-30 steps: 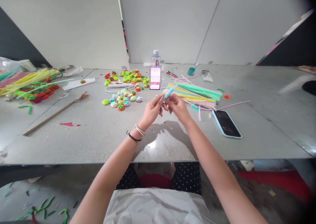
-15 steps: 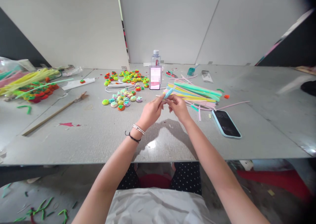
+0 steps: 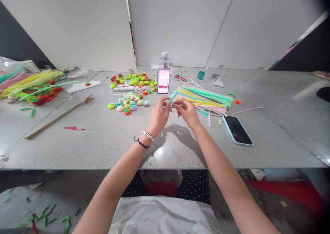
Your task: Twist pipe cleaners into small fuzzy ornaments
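Observation:
A light blue pipe cleaner [image 3: 174, 95], wound into a tight coil, stands tilted up between my two hands over the table. My left hand [image 3: 159, 115] is closed, its thumb and fingers pinching the coil's lower end. My right hand [image 3: 188, 113] pinches at the same lower end from the other side, fingertips close to the left ones. What exactly lies between the right fingertips is partly hidden. Just behind the right hand lies a bundle of pastel pipe cleaners [image 3: 203, 98] in green, yellow and pink.
Left of my hands sit small pastel fuzzy pieces [image 3: 129, 103] and yellow and orange ones [image 3: 139, 79]. A lit phone [image 3: 163, 82] leans before a bottle [image 3: 164, 60]. A dark-screened phone [image 3: 237, 130] lies right; a wooden stick [image 3: 59, 118] lies left.
The blue coil has tipped more upright between my fingers. My left hand has shifted slightly right, and the whole view has moved a little.

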Demonstrator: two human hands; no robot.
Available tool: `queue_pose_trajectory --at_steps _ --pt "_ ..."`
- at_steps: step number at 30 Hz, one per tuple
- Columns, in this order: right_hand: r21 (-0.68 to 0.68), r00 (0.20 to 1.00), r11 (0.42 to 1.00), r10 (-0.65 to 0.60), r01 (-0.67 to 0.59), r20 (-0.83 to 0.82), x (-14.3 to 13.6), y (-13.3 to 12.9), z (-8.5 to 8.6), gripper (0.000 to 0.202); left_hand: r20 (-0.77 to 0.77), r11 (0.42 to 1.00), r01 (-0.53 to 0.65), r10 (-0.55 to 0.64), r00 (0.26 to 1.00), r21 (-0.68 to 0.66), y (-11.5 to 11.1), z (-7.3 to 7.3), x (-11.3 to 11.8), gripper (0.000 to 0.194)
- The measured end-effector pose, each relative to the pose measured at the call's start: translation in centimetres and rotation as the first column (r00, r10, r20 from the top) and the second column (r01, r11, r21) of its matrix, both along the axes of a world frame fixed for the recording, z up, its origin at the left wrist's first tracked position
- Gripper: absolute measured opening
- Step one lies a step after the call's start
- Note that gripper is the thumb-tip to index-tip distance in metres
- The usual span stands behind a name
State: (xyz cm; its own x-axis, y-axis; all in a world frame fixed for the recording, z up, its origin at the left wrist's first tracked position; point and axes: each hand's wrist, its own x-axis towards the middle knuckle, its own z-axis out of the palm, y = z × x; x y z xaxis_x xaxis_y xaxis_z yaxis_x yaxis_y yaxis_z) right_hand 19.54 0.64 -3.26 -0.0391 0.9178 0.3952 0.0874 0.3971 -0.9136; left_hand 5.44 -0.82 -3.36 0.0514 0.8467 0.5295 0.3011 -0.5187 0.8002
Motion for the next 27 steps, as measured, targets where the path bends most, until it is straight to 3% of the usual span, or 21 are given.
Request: queue_pose_trajectory --at_steps 9,19,27 --pt "0.008 1.000 1.000 0.002 -0.002 -0.003 0.05 -0.02 0.08 0.026 0.137 0.999 0.021 -0.017 0.990 -0.028 0.10 -0.02 0.13 0.019" --pt "0.024 1.000 1.000 -0.002 0.002 -0.007 0.13 0.01 -0.06 0.026 0.061 0.999 0.032 -0.031 0.998 -0.016 -0.06 0.12 -0.04 0.017" --pt "0.024 1.000 1.000 -0.004 0.004 0.001 0.19 0.01 -0.01 0.027 -0.016 1.000 0.012 -0.012 1.000 0.014 -0.33 0.54 -0.17 0.032"
